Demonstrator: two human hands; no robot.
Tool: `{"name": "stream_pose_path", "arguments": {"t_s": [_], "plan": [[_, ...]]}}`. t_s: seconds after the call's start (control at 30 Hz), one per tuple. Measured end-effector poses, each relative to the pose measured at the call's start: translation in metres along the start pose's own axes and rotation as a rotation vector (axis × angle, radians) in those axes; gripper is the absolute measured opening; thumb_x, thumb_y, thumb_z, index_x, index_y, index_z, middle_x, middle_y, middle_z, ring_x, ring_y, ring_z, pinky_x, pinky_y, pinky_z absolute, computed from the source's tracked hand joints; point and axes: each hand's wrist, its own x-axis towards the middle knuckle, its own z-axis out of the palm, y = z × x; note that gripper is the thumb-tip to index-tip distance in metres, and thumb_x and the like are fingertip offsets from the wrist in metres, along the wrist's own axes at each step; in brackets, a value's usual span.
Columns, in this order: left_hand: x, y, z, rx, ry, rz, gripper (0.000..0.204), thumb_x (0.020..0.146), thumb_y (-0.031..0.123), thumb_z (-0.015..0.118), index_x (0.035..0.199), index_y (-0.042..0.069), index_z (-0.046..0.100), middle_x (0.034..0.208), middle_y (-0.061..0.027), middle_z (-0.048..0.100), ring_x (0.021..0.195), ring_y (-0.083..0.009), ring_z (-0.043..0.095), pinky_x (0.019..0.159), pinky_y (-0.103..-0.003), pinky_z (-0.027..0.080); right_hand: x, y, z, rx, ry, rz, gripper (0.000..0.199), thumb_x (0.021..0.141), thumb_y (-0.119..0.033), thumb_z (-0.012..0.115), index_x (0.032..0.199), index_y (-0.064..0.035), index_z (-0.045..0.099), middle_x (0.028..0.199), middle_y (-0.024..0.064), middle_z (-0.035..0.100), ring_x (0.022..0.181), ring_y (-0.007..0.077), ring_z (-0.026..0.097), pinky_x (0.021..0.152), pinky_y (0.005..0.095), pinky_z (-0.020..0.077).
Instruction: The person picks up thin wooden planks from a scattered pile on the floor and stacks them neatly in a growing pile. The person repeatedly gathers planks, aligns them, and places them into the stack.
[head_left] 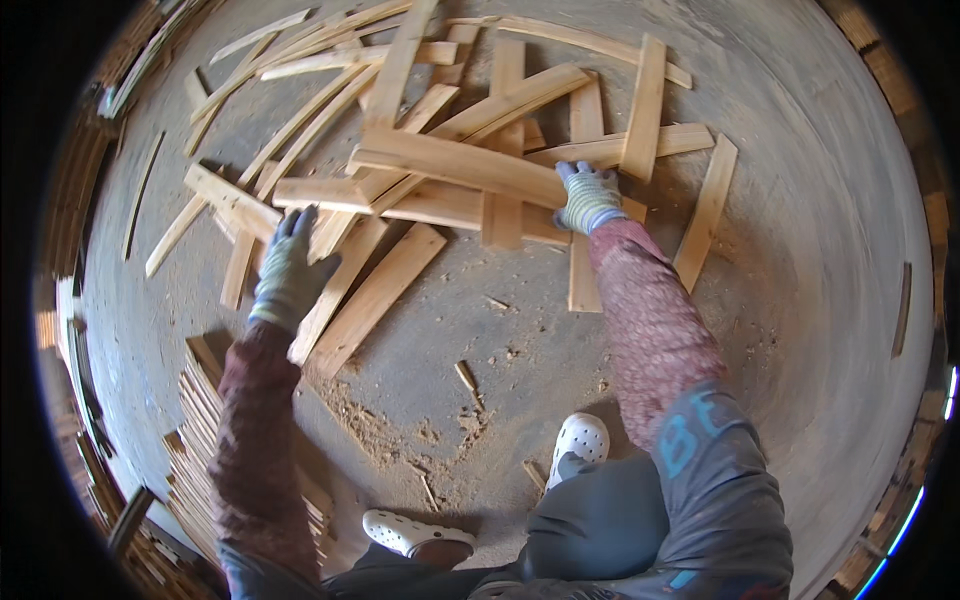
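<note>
A loose heap of pale wooden boards lies on the floor ahead of me, crossing at many angles. My right hand (590,195), in a striped grey-green glove, is closed on the right end of a long wooden board (460,163) that lies across the top of the heap. Its thumb is hidden. My left hand (287,270), gloved alike, has its fingers stretched out and the thumb apart. Those fingertips are at the near end of a short slanting board (232,202); whether they touch it I cannot tell. Below that hand rests a wide board (375,300).
Beside my left forearm is a neat stack of thin boards (195,440). Sawdust (370,430) and wood chips litter the concrete floor (800,300) before my white clogs (580,440). More timber lines the left and right edges. One narrow strip (901,310) lies far right.
</note>
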Motion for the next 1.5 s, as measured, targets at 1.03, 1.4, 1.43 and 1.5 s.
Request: {"name": "stream_pose_path", "arguments": {"t_s": [1.03,1.4,1.43,1.5], "plan": [[0.093,0.251,0.115,0.153,-0.278,-0.265,0.118,0.072,0.026,0.093,0.164,0.032,0.019,0.152,-0.0284,0.042,0.132,-0.0507,0.05,0.108,-0.055,0.05,-0.042,0.189,0.03,1.606,0.572,0.274,0.076,0.088,-0.011,0.081,0.151,-0.0055,0.04,0.117,0.014,0.072,0.105,0.0215,0.071,0.09,0.0317,0.0572],[0.058,0.071,0.015,-0.112,-0.13,0.178,0.108,0.066,0.0,0.081,0.161,0.016,0.034,0.15,-0.0172,0.052,0.135,-0.0356,0.052,0.116,-0.044,0.042,-0.142,0.211,0.151,0.555,0.297,0.689,0.117,0.073,-0.05,0.086,0.165,-0.0245,0.018,0.15,0.0306,0.042,0.129,0.0461,0.055,0.101,0.0545,0.053],[0.06,0.061,0.013,0.077,-0.105,0.214,0.105,0.068,0.001,0.08,0.161,0.019,0.035,0.148,-0.0171,0.053,0.133,-0.0379,0.053,0.114,-0.046,0.043,-0.133,0.206,0.142,0.575,0.304,0.666,0.119,0.073,-0.049,0.086,0.166,-0.0264,0.016,0.151,0.0309,0.041,0.129,0.0466,0.055,0.102,0.0545,0.0524],[0.069,0.013,0.019,0.391,-0.099,0.25,0.106,0.07,0.002,0.079,0.162,0.024,0.032,0.147,-0.0159,0.054,0.13,-0.0397,0.054,0.112,-0.047,0.045,-0.112,0.199,0.136,0.594,0.205,0.687,0.124,0.071,-0.039,0.087,0.167,-0.025,0.01,0.148,0.0304,0.046,0.128,0.0456,0.058,0.104,0.0523,0.0519]]}}
